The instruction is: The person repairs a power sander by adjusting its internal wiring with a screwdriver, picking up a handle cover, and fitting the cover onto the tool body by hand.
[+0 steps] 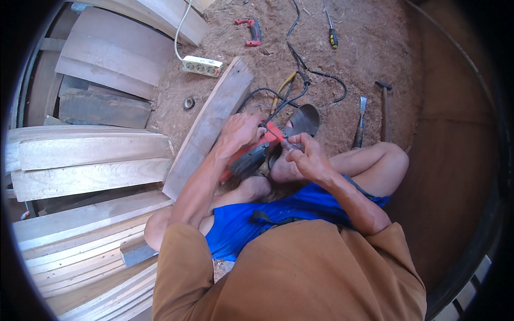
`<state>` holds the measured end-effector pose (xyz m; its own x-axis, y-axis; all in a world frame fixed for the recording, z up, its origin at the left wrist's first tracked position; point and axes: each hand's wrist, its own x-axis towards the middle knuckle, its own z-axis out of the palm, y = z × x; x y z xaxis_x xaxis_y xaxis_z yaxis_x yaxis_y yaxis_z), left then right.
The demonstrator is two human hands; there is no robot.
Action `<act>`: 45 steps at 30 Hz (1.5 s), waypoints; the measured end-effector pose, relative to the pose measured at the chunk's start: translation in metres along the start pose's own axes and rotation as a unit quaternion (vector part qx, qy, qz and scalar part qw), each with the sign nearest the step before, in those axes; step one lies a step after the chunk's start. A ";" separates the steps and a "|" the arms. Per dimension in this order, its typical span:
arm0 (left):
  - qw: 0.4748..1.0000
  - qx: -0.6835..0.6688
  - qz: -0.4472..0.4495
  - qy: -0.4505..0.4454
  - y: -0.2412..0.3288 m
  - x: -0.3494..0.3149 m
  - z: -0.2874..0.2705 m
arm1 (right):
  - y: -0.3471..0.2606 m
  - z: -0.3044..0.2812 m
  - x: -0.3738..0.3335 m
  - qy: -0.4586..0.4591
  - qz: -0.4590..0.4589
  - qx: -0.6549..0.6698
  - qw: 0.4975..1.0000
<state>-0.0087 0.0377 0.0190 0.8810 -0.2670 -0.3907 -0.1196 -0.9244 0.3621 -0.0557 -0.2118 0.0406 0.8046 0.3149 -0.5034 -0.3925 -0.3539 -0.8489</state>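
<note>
A red and black power tool (249,159) lies between my bent legs, its exact kind hidden by my hands. My left hand (243,129) is closed at its upper end, where a black cord (286,101) runs in. I cannot make out what sits between those fingertips. In my right hand (310,158) is a small screwdriver (289,144) with a see-through handle, its red shaft pointing toward the left fingertips. Just beyond the right hand is a dark sandal (307,121) on my foot.
A thick wooden plank (209,125) lies left of my hands. Beyond it are a white power strip (202,66), a tape roll (189,102) and a red-black handle piece (252,32). A yellow-black screwdriver (333,38), chisel (360,125) and hammer (385,109) lie right. Stacked boards (91,155) fill the left.
</note>
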 end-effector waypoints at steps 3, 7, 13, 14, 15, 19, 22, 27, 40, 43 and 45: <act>1.000 -0.004 -0.028 -0.010 0.001 -0.007 -0.005 | -0.026 -0.009 -0.014 -0.024 -0.123 -0.179 0.976; 0.999 0.006 -0.033 -0.014 0.005 -0.004 -0.007 | -0.036 -0.013 -0.020 -0.104 -0.172 -0.459 0.865; 1.000 -0.003 -0.027 -0.011 0.003 -0.005 -0.002 | -0.017 -0.002 -0.017 -0.029 -0.190 -0.339 0.921; 0.999 0.000 -0.032 -0.017 0.003 -0.005 -0.002 | -0.008 0.001 -0.016 -0.031 -0.191 -0.339 0.921; 0.999 0.003 -0.035 -0.022 0.003 -0.004 -0.002 | 0.002 0.005 -0.016 0.006 -0.227 -0.279 0.933; 0.999 0.006 -0.028 -0.023 0.001 -0.002 0.002 | 0.016 0.008 -0.006 0.012 -0.128 -0.050 0.990; 1.000 0.013 -0.025 -0.012 -0.003 -0.002 0.003 | 0.006 0.008 -0.001 -0.002 0.048 0.117 0.992; 1.000 -0.002 -0.028 -0.008 0.000 -0.003 -0.002 | -0.013 0.001 -0.009 0.032 -0.042 -0.104 0.993; 0.999 0.007 -0.028 -0.028 0.007 -0.002 -0.004 | 0.013 0.004 0.000 0.069 -0.279 -0.192 0.939; 0.999 0.014 -0.031 -0.016 0.000 -0.009 -0.003 | -0.017 0.002 0.000 -0.032 0.074 0.066 0.995; 1.000 0.001 -0.016 0.010 0.001 -0.005 0.001 | 0.000 -0.001 0.005 -0.025 0.067 0.065 0.995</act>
<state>-0.0136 0.0379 0.0207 0.8932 -0.2323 -0.3850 -0.0930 -0.9331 0.3474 -0.0509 -0.2112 0.0387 0.7195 0.3164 -0.6183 -0.5521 -0.2796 -0.7855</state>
